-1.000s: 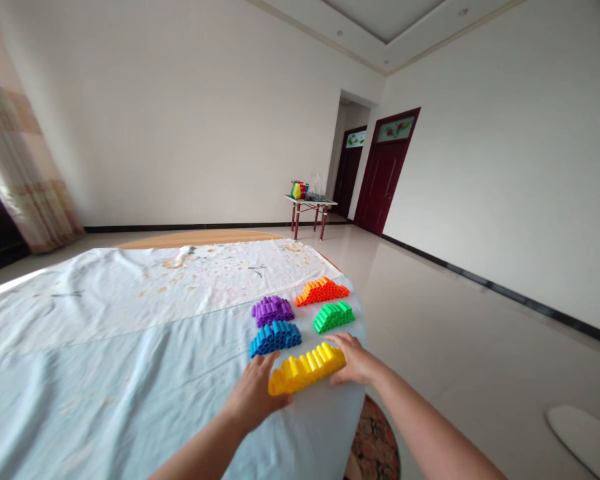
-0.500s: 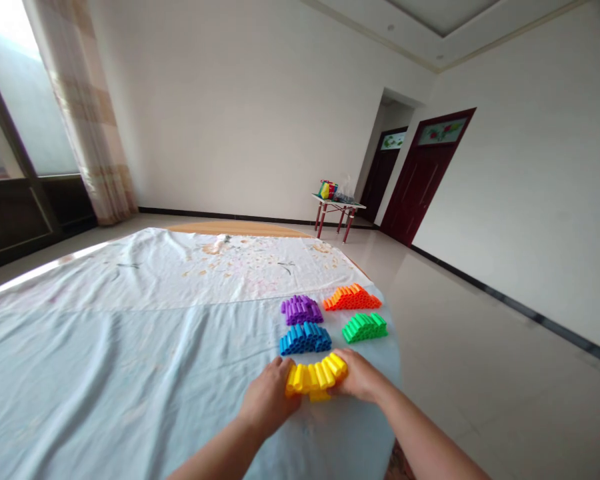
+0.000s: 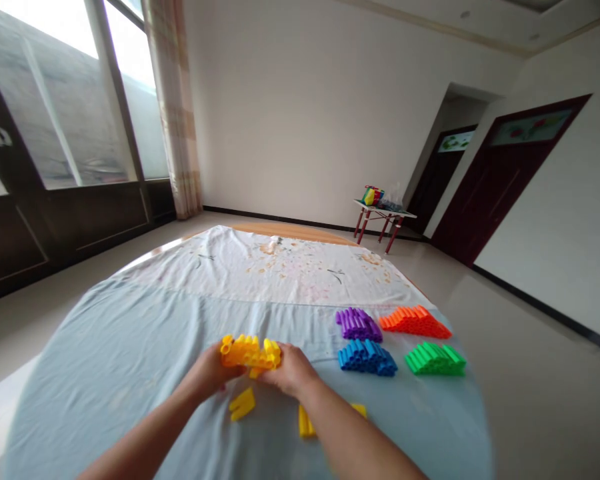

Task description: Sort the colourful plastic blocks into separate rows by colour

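A row of yellow tubes [image 3: 250, 352] is squeezed between my two hands above the blue cloth. My left hand [image 3: 211, 373] closes on its left end, and my right hand [image 3: 291, 371] closes on its right end. Just below the hands, a few loose yellow tubes [image 3: 243, 404] lie on the cloth. More yellow tubes [image 3: 307, 423] lie beside my right forearm, which partly hides them. Off to the right sit stacked piles of blue tubes [image 3: 366, 357], purple tubes [image 3: 359, 324], green tubes [image 3: 435, 360] and orange tubes [image 3: 415, 321].
A round table [image 3: 105, 347] carries a light blue cloth and a white floral cloth [image 3: 300, 267]. Farther back, a small table [image 3: 384, 208] holds a colourful bag [image 3: 373, 196] and clear plastic. Windows are at left, dark red doors at right.
My hands have carried the yellow tubes leftward, away from the coloured piles. Loose yellow tubes now show on the cloth below them. The camera view has turned left.
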A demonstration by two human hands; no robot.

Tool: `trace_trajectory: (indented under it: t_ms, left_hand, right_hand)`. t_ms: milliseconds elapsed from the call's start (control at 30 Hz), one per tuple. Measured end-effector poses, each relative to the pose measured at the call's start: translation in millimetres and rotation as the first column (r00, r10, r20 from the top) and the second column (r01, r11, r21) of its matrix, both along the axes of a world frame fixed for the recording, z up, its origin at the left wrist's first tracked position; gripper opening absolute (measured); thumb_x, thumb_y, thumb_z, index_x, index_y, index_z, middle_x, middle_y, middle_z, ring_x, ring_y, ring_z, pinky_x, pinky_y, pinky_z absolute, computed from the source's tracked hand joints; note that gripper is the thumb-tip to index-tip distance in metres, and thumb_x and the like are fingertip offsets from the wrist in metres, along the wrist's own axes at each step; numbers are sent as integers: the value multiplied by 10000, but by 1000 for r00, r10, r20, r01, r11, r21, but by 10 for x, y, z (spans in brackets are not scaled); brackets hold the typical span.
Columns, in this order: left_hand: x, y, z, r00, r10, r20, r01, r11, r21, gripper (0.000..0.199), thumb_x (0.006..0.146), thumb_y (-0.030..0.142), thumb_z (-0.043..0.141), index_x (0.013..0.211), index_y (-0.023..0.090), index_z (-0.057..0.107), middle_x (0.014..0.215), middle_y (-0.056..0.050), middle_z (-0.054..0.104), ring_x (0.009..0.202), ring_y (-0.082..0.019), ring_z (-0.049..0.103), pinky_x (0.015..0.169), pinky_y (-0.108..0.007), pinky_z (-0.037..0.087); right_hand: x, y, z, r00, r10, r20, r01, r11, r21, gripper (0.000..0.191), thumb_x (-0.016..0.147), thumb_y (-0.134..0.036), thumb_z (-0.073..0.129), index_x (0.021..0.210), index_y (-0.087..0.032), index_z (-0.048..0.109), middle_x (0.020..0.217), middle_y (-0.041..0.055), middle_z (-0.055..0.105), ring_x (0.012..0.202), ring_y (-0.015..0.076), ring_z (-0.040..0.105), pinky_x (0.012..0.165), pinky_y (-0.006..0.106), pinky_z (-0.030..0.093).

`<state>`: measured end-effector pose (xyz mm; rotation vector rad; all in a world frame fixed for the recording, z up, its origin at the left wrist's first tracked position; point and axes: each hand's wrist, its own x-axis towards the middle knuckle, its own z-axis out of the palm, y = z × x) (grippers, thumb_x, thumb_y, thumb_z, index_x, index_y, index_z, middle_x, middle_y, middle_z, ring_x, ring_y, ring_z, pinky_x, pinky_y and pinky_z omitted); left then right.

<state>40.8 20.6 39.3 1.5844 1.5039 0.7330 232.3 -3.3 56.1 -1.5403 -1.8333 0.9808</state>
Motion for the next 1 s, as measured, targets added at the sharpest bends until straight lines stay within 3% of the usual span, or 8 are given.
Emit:
trace_trajectory:
  t_ms: [133, 233, 333, 533, 633, 733, 867, 1000]
  left_hand:
    - [-481, 264, 87, 988, 152, 39, -154, 988, 34, 745, 500, 496, 702, 1103, 116, 486, 724, -27, 650, 614, -191, 619, 531, -301, 504]
    - [-691, 334, 185, 977, 210, 41, -213, 973, 94, 893, 519, 582, 680, 1229, 103, 429, 1001, -129, 665, 906, -256, 642, 755, -356, 525]
    - [-820, 292, 243, 963, 270, -20, -263, 949, 176, 940, 557, 607, 647, 1301, 93, 393, 1240, -206, 552, 1163, -332, 510, 949, -460, 427]
    - [-910, -60, 101, 959, 254, -125, -187, 900, 394, 714, 633, 585, 595, 1209, 167, 543, 1312, -144, 518, 1224, -309, 451, 1054, -480, 317]
    - [-686, -365, -43, 939, 189, -288, 10, 821, 571, 515, 721, 523, 575, 1169, 270, 579, 1225, -79, 599, 1151, -281, 524, 977, -472, 423]
    - [-209, -659, -135, 921, 31, -387, 219, 781, 584, 448, 807, 427, 524, 1250, 362, 489, 1170, -20, 631, 1063, -192, 590, 893, -336, 506]
    - [541, -870, -68, 827, -292, -480, 490, 792, 363, 520, 753, 335, 598, 1259, 368, 483, 1194, -30, 613, 1078, -200, 578, 909, -324, 498]
    - [1004, -897, 108, 731, -501, -463, 613, 780, 124, 565, 629, 170, 647, 1162, 342, 568, 1137, -30, 613, 1076, -224, 555, 915, -343, 480]
  right_hand:
    - [-507, 236, 83, 971, 68, -230, -63, 998, 27, 785, 517, -241, 793, 1256, -224, 530, 1181, 57, 598, 1040, 233, 577, 871, 308, 464]
    - [-544, 263, 191, 923, 114, -368, -85, 992, 93, 861, 588, -262, 759, 1366, -244, 390, 1342, 72, 460, 1184, 238, 477, 893, 321, 466]
    - [-240, 117, 317, 942, 144, -303, -100, 983, 157, 736, 654, -273, 720, 1335, -260, 441, 1327, 69, 473, 1162, 230, 493, 913, 347, 458]
    - [746, -580, 285, 970, 54, 236, -77, 993, 86, 723, 643, -475, 726, 1305, -321, 479, 1393, 53, 436, 1306, 293, 326, 1096, 449, 224]
    - [1032, -896, 125, 890, 41, 455, -4, 997, -80, 890, 553, -512, 767, 1347, -331, 409, 1456, 64, 349, 1338, 339, 257, 1088, 480, 212]
    - [1089, -1062, 35, 835, 78, 545, 36, 980, -195, 917, 521, -456, 787, 1345, -354, 399, 1462, 67, 339, 1328, 360, 272, 1057, 487, 256]
    - [1070, -1135, 51, 838, 32, 545, 79, 981, -178, 884, 529, -423, 775, 1335, -372, 415, 1451, 54, 360, 1327, 357, 265, 1056, 478, 241]
    - [1141, -1196, 12, 900, 5, 437, 52, 992, -117, 798, 543, -359, 765, 1290, -369, 482, 1403, 58, 402, 1288, 323, 315, 1040, 413, 273]
